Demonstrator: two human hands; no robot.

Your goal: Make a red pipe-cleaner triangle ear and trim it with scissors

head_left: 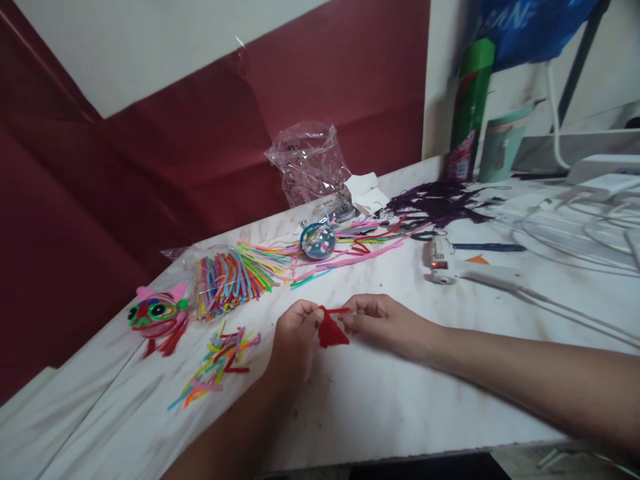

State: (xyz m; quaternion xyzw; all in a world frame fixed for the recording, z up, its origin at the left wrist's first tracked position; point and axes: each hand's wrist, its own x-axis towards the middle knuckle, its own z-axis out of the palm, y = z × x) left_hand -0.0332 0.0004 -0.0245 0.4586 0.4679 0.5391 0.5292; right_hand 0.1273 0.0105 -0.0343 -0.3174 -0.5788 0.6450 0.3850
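Between my two hands is a small red triangle [332, 333] that looks made of fuzzy pipe cleaner, with a short straight red end sticking out to the right at its top. My left hand [296, 333] pinches the triangle's upper left corner between thumb and fingers. The fingertips of my right hand [373, 317] are pinched on the straight red end. Both hands are just above the white marbled table [360, 413]. Left of my left hand lies a loose pile of short cut pipe cleaners [220, 363] in several colours.
A pink animal figure with a green mask [159, 317] stands far left, beside a bag of pipe cleaners [230, 283]. Behind my hands sit a clear decorated ball [319, 241] and a crumpled plastic bag [310, 163]. A corded white glue gun [443, 263] and purple strands [440, 202] lie right.
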